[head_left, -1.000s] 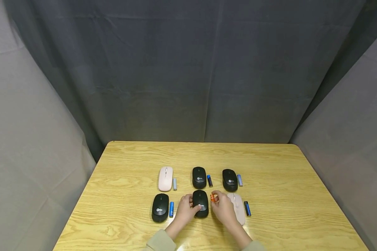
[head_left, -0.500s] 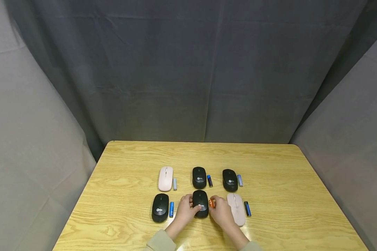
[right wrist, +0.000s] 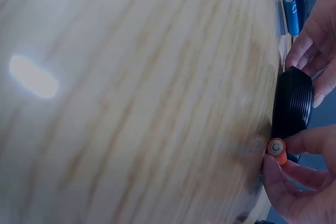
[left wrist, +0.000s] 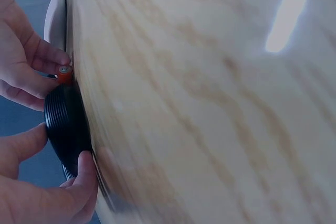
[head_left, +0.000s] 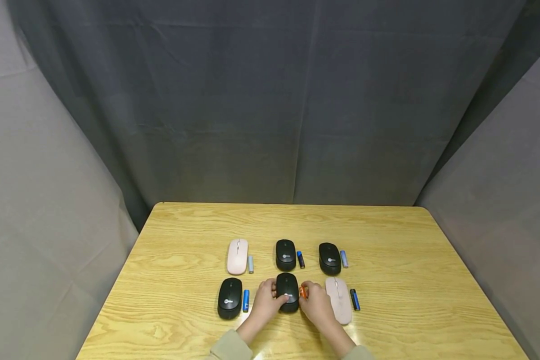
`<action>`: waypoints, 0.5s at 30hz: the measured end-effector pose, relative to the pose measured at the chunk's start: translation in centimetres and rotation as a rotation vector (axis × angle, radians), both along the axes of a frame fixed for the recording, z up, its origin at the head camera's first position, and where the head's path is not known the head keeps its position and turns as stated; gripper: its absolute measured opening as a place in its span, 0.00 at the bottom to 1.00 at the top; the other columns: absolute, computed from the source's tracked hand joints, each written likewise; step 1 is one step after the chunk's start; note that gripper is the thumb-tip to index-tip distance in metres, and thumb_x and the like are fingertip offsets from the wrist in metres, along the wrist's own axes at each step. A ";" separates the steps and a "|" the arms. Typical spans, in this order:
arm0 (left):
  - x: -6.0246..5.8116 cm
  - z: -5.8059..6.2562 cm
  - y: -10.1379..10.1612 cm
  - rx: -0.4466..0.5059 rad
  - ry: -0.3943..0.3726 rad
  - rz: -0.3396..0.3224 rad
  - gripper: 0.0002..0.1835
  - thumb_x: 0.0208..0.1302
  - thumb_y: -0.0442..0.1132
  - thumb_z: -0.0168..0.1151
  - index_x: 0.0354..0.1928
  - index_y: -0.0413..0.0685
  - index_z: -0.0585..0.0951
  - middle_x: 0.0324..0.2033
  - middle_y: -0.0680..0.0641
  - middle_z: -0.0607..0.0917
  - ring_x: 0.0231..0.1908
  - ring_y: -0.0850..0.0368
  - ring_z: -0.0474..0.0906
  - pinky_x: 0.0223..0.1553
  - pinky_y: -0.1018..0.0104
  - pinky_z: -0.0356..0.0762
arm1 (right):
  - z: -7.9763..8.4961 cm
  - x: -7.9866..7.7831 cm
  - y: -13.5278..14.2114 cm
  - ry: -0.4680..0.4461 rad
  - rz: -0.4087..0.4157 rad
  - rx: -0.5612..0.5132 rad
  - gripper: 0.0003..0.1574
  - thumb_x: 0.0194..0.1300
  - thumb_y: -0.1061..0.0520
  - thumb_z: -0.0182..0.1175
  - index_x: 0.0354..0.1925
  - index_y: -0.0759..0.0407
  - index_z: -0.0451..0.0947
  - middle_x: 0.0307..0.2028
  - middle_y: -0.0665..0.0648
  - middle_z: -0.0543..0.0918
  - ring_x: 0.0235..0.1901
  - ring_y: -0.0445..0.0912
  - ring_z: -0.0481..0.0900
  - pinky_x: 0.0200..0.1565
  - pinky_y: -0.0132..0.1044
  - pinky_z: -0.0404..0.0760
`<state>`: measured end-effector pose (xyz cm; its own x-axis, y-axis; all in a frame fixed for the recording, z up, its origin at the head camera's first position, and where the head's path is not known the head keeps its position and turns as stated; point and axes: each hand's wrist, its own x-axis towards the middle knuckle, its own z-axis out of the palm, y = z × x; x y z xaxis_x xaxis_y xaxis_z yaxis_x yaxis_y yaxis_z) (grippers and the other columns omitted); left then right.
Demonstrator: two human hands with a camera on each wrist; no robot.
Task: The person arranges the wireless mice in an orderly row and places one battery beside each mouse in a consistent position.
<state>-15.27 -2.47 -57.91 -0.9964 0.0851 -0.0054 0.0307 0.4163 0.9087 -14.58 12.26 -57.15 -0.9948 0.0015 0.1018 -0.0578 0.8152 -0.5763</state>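
A black computer mouse [head_left: 287,285] lies at the front middle of the table, gripped from its left side by my left hand [head_left: 264,302], the thumb over its top. Just right of that mouse, my right hand [head_left: 317,303] pinches an orange battery [right wrist: 276,148] between thumb and fingers, low over the wood. In the left wrist view the orange battery [left wrist: 64,74] shows one end beside the ribbed edge of the black mouse [left wrist: 65,119]. To the right of my right hand lies a pink mouse [head_left: 339,302].
Another black mouse [head_left: 229,298] with a blue battery [head_left: 245,301] lies left. Behind are a pink mouse [head_left: 237,256], two black mice [head_left: 285,254] and several batteries [head_left: 300,259]. A dark battery [head_left: 354,299] lies at the right. Grey curtains [head_left: 252,125] surround the wooden table [head_left: 184,310].
My right hand has brought the orange battery left and slightly toward me, right beside the black mouse. My left hand keeps its hold and has not moved.
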 end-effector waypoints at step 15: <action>-0.1 0.0 0.0 -0.020 0.001 -0.002 0.24 0.47 0.31 0.68 0.46 0.26 0.73 0.33 0.43 0.73 0.34 0.50 0.75 0.35 0.63 0.76 | -0.2 -0.1 0.0 0.008 -0.005 0.017 0.19 0.43 0.66 0.64 0.39 0.68 0.77 0.24 0.56 0.73 0.21 0.44 0.68 0.22 0.37 0.70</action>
